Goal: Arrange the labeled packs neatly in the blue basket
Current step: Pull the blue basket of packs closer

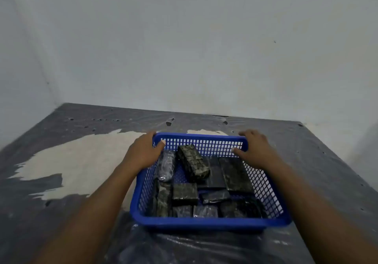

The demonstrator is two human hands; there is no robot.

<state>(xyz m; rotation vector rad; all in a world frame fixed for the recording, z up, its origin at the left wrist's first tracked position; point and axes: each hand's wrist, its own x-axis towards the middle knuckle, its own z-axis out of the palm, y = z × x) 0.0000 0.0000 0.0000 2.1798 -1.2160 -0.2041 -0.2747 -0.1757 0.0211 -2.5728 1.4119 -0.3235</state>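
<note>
A blue plastic mesh basket (208, 223) stands on the table in front of me. Several dark wrapped packs (185, 193) lie inside it, some flat in rows along the near side. One long pack (192, 162) lies tilted across the far part, and a clear-wrapped pack (166, 166) leans at the far left. My left hand (143, 151) grips the basket's far left corner, thumb inside the rim. My right hand (256, 150) grips the far right corner the same way.
The table (61, 161) is covered with dark plastic sheeting, with a large pale worn patch to the left of the basket. Crumpled clear plastic (194, 247) lies at the near edge. Light walls close off the back and left.
</note>
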